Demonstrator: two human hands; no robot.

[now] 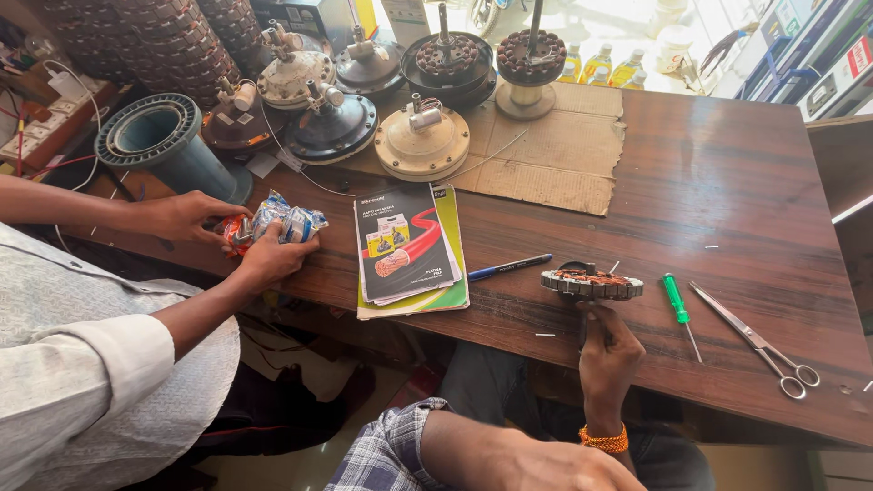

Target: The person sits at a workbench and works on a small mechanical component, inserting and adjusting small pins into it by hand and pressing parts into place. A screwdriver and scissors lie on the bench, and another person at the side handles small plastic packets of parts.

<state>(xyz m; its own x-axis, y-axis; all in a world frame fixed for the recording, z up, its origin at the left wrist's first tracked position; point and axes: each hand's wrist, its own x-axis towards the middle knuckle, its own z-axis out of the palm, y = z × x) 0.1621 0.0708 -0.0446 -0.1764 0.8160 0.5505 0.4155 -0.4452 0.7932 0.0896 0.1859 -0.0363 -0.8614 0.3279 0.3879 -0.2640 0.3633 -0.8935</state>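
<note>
My left hand [607,356], with an orange beaded band at the wrist, reaches up over the near table edge and grips the near rim of a round wound stator [592,283] with copper coils, which rests on the dark wooden table [727,182]. My right hand is out of view. To the right of the stator lie a green-handled screwdriver [678,309] and steel scissors [757,341]. Left of it lies a blue pen [509,267].
A co-worker in a white shirt at the left holds a crinkled packet [277,223] in both hands. Booklets [406,250] lie mid-table. Several fan motors [423,141] stand on cardboard [555,150] at the back, with a teal winding former [155,136] at the left.
</note>
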